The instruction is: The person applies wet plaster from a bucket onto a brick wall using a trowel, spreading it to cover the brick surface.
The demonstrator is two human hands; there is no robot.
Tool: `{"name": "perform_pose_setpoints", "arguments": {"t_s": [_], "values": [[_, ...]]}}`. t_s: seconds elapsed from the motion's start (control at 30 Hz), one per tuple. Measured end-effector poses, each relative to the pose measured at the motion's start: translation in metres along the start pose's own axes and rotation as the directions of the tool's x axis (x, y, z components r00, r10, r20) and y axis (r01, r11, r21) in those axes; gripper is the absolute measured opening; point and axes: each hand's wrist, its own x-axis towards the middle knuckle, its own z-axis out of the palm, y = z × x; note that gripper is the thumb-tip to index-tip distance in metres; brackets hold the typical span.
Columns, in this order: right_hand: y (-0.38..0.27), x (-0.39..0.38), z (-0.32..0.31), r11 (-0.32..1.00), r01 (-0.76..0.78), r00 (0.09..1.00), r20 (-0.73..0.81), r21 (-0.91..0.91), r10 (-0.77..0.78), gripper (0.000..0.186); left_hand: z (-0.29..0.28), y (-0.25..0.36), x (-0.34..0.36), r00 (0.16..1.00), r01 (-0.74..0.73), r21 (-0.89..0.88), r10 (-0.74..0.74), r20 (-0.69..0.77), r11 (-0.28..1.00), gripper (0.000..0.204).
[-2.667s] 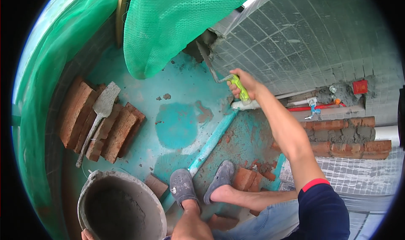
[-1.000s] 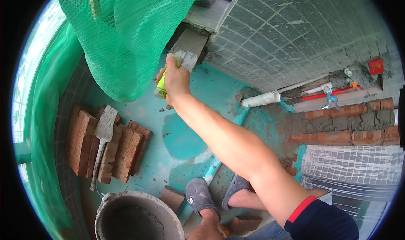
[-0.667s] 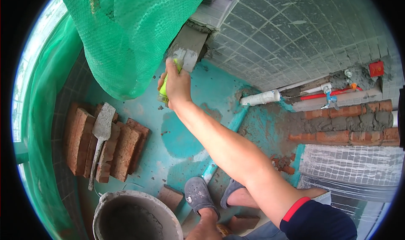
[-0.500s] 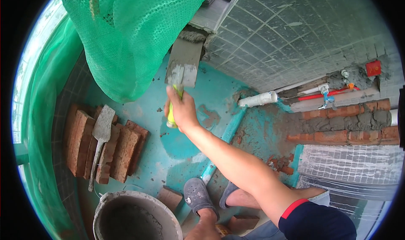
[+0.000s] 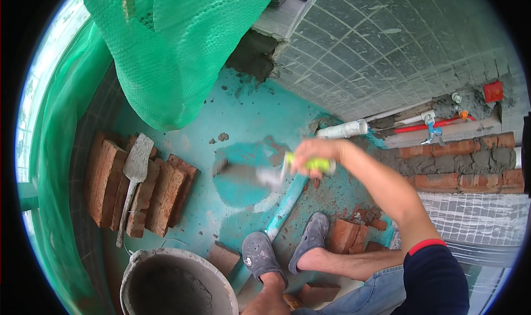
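My right hand [image 5: 315, 155] is closed round the yellow-green handle of a plastering trowel [image 5: 271, 176]. The flat metal blade points left above the teal floor and is smeared by motion. Past the blade, wet grey mortar [image 5: 253, 55] fills the corner at the foot of the tiled wall, beside the hanging green netting [image 5: 171, 55]. A few crumbs of mortar lie scattered on the floor between that corner and the trowel. No part of my left hand shows.
At the left, a mortar-caked trowel [image 5: 137, 165] leans on stacked red bricks [image 5: 163, 196]. A bucket [image 5: 133, 259] with mortar inside stands at the lower left. On the right are a white pipe [image 5: 343, 129], a blue tap [image 5: 431, 132] and mortared brick courses [image 5: 442, 148]. Loose bricks [image 5: 345, 236] lie by my feet.
My right hand has come back from the far corner, toward the right and nearer to me. The trowel has swung from pointing away to pointing left, uncovering the mortar in the corner.
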Motion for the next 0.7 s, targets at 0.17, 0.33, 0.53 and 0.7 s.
{"name": "perform_pose_setpoints", "arguments": {"t_s": [0.17, 0.33, 0.53, 0.7], "values": [[-0.02, 0.007, -0.046, 0.917, 0.16, 0.987, -0.065, 0.365, -0.146, 0.031, 0.008, 0.018, -0.003, 0.999, -0.041, 0.036, 0.041, 0.014, 0.999, 0.038], [0.005, 0.016, 0.009, 0.982, 0.127, 0.967, -0.239, 0.137, -0.091, 0.029, 0.008, 0.032, -0.001, 1.0, -0.001, 0.069, 0.001, 0.004, 0.998, 0.039], [-0.023, 0.082, 0.022, 0.713, 0.387, 0.916, -0.329, 0.585, -0.228, 0.018, 0.012, 0.03, 0.0, 0.997, -0.046, 0.091, 0.052, -0.058, 0.995, 0.042], [-0.082, 0.157, 0.041, 0.614, 0.576, 0.799, -0.532, 0.539, -0.282, 0.017, 0.009, 0.025, -0.005, 1.0, -0.028, 0.063, 0.029, -0.013, 0.998, 0.043]]}}
